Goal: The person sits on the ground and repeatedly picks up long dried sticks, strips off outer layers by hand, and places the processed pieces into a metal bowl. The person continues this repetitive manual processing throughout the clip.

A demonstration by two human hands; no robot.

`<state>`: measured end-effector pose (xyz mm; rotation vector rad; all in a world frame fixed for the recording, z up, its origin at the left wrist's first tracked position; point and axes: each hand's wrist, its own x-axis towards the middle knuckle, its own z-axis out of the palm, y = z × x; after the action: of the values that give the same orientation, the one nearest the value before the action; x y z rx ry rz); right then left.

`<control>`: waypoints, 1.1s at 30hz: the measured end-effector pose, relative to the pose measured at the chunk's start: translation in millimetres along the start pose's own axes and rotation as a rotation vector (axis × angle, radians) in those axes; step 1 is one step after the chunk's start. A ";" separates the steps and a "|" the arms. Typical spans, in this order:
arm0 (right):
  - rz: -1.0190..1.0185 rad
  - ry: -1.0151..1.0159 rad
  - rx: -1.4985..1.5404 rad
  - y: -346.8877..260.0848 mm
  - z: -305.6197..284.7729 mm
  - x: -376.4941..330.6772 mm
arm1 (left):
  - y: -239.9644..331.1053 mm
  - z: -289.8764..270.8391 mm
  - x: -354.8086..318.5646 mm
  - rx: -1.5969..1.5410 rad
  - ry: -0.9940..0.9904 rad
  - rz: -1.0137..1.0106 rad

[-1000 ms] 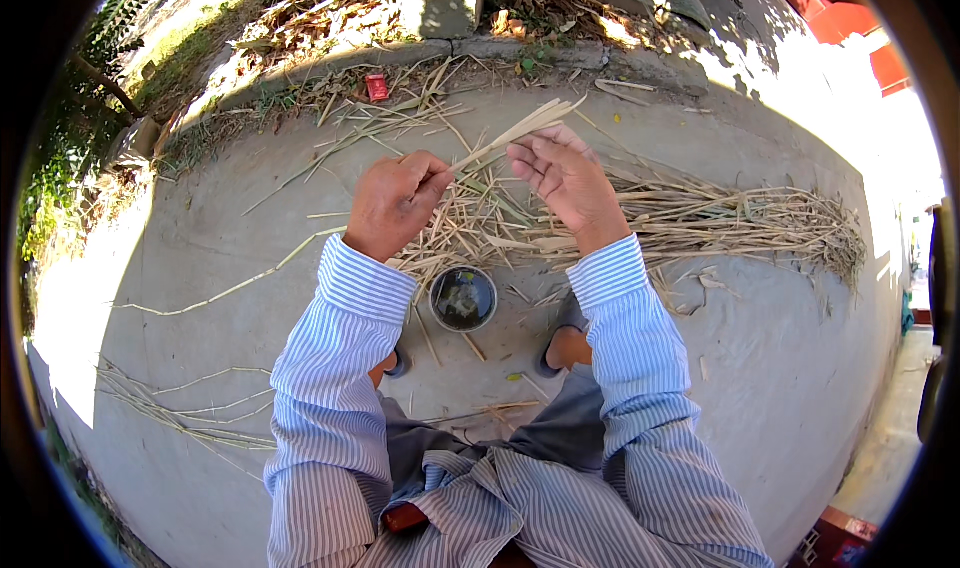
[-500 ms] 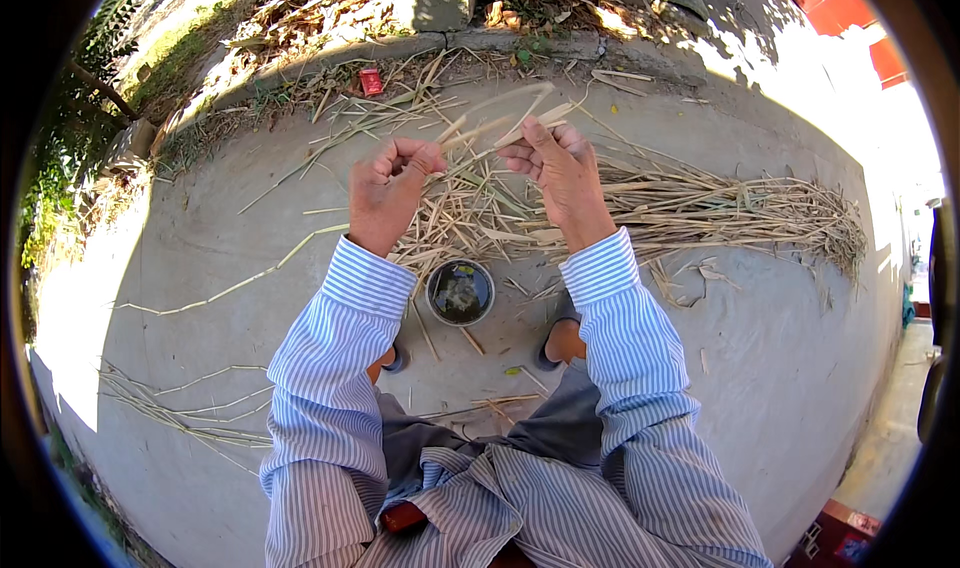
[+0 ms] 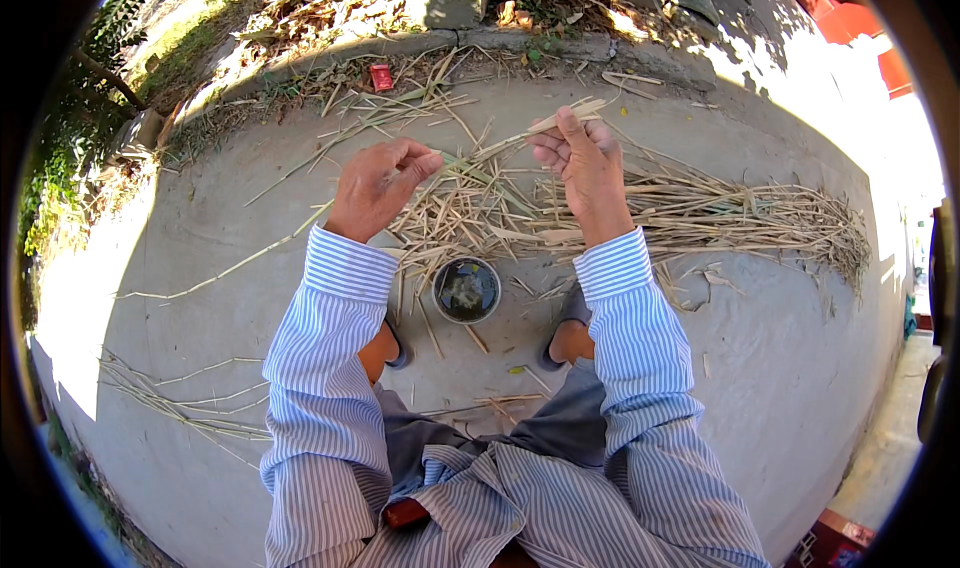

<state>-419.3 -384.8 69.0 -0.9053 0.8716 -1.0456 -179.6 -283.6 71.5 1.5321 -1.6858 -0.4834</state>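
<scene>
My left hand (image 3: 378, 180) and my right hand (image 3: 578, 158) are raised over a heap of dry straw stalks (image 3: 700, 213) on the concrete ground. Between them runs a thin pale stalk (image 3: 500, 148). The right hand's fingers pinch its flat far end, which sticks up past the fingertips. The left hand's fingers curl around the near end. Both sleeves are blue and white striped. Below the hands, between my feet, stands a small round dark bowl (image 3: 466, 290) with something murky in it.
Loose stalks (image 3: 180, 408) lie scattered at the lower left and towards the far kerb. A small red box (image 3: 381, 76) lies near a stone block (image 3: 448, 6) at the top. A red structure (image 3: 850, 18) stands at the upper right.
Both hands have lifted away from the heap and moved apart, drawing one stalk up between them. The bowl and the straw heap have stayed put.
</scene>
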 end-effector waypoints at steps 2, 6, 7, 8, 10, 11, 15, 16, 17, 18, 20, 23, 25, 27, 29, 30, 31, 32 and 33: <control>-0.022 -0.009 0.012 0.1 0.2 1.3 | -2.0 12.7 0.2 -0.163 -0.101 -0.172; -0.041 -0.065 0.005 -1.3 1.5 1.3 | -14.0 19.9 -0.6 -0.334 -0.140 -0.184; -0.037 -0.048 -0.001 -2.6 -1.3 2.0 | -13.0 19.6 0.2 -0.328 -0.148 -0.187; -0.032 -0.032 -0.006 -3.8 -3.3 2.6 | -10.9 18.5 1.0 -0.322 -0.156 -0.191; -0.049 -0.057 -0.002 -5.8 -4.3 2.8 | -11.2 18.3 1.8 -0.343 -0.159 -0.211; -0.057 -0.070 0.000 -6.8 -4.0 2.2 | -13.6 19.4 1.8 -0.369 -0.153 -0.228; -0.065 -0.223 -0.103 4.5 10.3 -6.6 | -3.2 16.7 7.0 -0.380 -0.205 -0.338; -0.066 -0.206 -0.118 5.6 12.1 -7.1 | -1.7 17.7 7.0 -0.379 -0.193 -0.313; -0.068 -0.188 -0.133 6.4 13.8 -7.8 | -0.3 18.9 6.7 -0.379 -0.181 -0.288; -0.079 -0.151 -0.129 7.1 16.1 -9.6 | 1.2 20.2 6.2 -0.378 -0.170 -0.263; -0.104 -0.078 -0.117 6.9 20.9 -12.7 | 5.9 22.1 5.7 -0.284 -0.106 -0.215; -0.062 -0.015 -0.087 11.6 20.2 -11.5 | 12.0 27.5 4.1 -0.080 0.002 -0.095; 0.013 0.032 -0.107 9.5 18.2 -10.0 | 12.2 28.2 4.1 0.108 0.089 0.064; 0.020 0.067 -0.129 5.3 9.4 -5.5 | 9.0 26.2 6.9 0.325 0.186 0.285; -0.043 0.094 -0.155 -3.2 -7.4 0.1 | 0.1 21.7 7.2 0.176 0.072 0.099; -0.043 0.097 -0.154 -3.6 -12.2 0.3 | -4.1 20.3 7.0 0.100 0.015 0.006; -0.041 0.096 -0.150 -6.5 -11.1 -2.1 | -7.1 18.4 5.7 0.001 -0.046 -0.044; -0.040 0.096 -0.146 -8.4 -9.6 -4.5 | -9.4 17.1 4.7 -0.099 -0.107 -0.094; -0.040 0.066 -0.158 -7.4 -5.7 -7.1 | -10.5 16.3 4.0 -0.200 -0.168 -0.142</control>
<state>-428.7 -381.0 74.8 -1.0283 1.0052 -1.0570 -184.9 -293.1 55.0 1.5035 -1.6038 -0.8504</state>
